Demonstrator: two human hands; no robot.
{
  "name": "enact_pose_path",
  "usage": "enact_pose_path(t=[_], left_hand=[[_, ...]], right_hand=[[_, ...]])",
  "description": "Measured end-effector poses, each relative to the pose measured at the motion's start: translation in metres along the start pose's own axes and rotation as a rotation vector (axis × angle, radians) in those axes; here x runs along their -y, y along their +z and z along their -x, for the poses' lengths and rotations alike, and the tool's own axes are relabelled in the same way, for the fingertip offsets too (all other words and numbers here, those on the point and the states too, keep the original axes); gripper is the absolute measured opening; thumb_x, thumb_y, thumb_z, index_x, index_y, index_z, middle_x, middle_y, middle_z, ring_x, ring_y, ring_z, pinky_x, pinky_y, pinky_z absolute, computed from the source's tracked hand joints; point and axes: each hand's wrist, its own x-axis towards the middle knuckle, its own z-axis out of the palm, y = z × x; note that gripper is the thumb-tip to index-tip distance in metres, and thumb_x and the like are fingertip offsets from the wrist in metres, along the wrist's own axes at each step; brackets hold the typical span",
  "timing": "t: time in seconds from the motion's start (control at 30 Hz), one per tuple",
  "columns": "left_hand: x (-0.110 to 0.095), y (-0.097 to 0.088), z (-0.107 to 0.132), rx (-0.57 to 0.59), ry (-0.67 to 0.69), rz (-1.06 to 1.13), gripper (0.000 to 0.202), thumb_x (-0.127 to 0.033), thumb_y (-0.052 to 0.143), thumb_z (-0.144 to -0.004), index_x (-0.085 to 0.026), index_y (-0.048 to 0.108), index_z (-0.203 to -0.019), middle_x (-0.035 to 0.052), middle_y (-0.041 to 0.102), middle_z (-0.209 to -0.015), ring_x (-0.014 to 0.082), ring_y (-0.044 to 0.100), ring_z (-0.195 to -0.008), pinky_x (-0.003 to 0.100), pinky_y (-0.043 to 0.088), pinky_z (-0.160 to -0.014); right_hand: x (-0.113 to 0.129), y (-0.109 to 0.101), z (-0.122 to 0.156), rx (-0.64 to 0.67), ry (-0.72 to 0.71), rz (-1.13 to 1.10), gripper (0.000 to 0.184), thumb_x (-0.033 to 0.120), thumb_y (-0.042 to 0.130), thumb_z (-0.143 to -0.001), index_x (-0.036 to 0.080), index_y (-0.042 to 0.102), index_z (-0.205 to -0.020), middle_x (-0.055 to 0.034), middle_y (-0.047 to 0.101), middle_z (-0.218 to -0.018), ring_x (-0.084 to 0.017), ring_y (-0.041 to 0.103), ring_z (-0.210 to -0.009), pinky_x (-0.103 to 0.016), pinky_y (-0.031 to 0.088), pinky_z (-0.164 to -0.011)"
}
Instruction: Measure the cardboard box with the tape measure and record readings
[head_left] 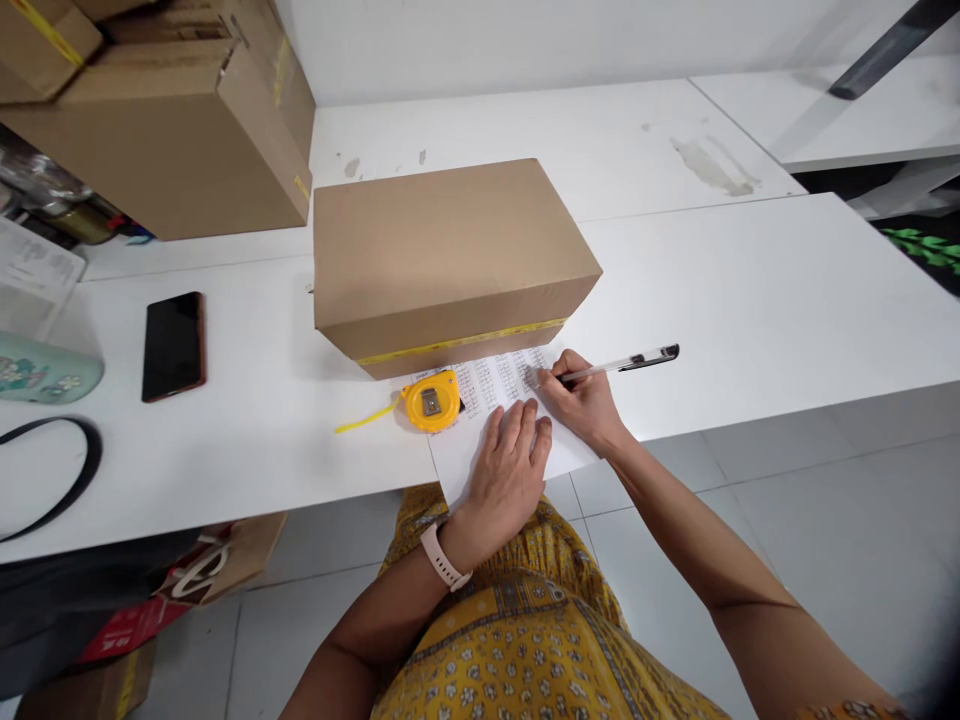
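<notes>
My right hand [581,405] is closed around a clear pen with a black cap end [630,362], its tip down at a white sheet of paper [469,462]. Columns of handwriting cover the upper part of that sheet. Flat on its lower part lies my left hand [510,460], fingers stretched out and holding nothing. A yellow tape measure [433,402] rests on the sheet's left edge, with a short strip of yellow tape out to the left. Just behind stands a closed brown cardboard box [457,250], which hides the paper's far edge.
More cardboard boxes [172,140] are stacked at the back left. A black phone [174,345], a mint-green bottle [49,368] and a black strap [82,470] lie on the left of the white table [720,300]. Below the table's front edge is a paper bag [247,555].
</notes>
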Motion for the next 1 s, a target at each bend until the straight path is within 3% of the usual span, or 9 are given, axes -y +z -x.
enact_pose_path(t=[1.0], left_hand=[[-0.0002,0.0004,0.0001,-0.011,-0.004,-0.001,0.056,-0.026,0.06,-0.097,-0.004,0.049,-0.147,0.0246,0.045,-0.16,0.0359,0.044,-0.149,0.055,0.034,-0.126]], right_hand=[[-0.0024,0.0003,0.0001,0.018,0.001,0.004,0.032,0.03,0.07,-0.082,0.023,0.045,-0.063,0.0061,0.039,-0.057,-0.01,0.034,-0.055,-0.028,0.028,-0.052]])
